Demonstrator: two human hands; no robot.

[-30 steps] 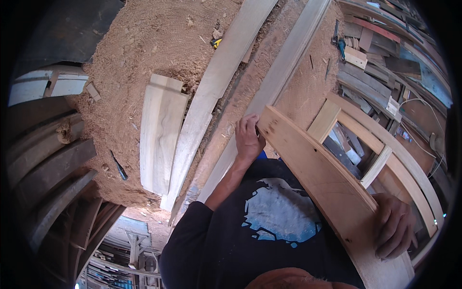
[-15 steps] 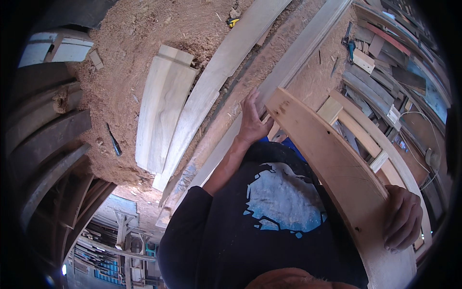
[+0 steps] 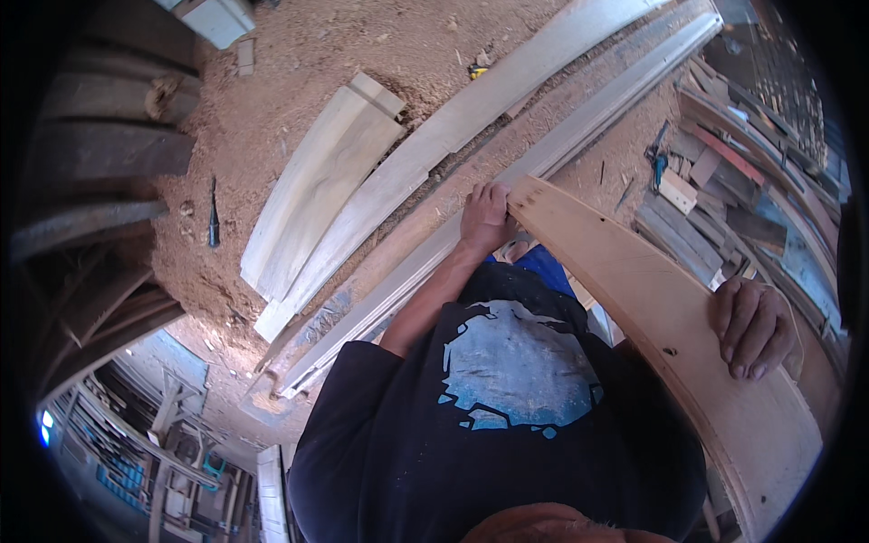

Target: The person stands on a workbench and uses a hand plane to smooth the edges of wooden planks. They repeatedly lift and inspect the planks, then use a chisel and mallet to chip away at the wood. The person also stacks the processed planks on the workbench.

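Note:
A long brown wooden board [image 3: 652, 294] with a few small dark holes lies slantwise across my right side, and it widens toward its near end. My left hand [image 3: 487, 217] is closed at the board's narrow far end, with its fingers curled at the tip. Farther along, my right hand [image 3: 756, 328] grips the board's right edge, its fingers bent over the upper face and the thumb hidden. Just beyond my left hand runs a long pale grooved plank [image 3: 579, 127].
On the sawdust-covered ground lie a pale wide panel [image 3: 326, 172], a long plank [image 3: 453, 131], a dark chisel-like tool [image 3: 214, 215] and a yellow tape measure-like item [image 3: 477, 71]. A teal power tool [image 3: 658, 167] rests beside stacked offcuts [image 3: 724, 181] at the right.
My left hand has gone from open fingers beside the board's end to closed on it. The board's near end and my right hand have swung outward and up. The view has turned somewhat.

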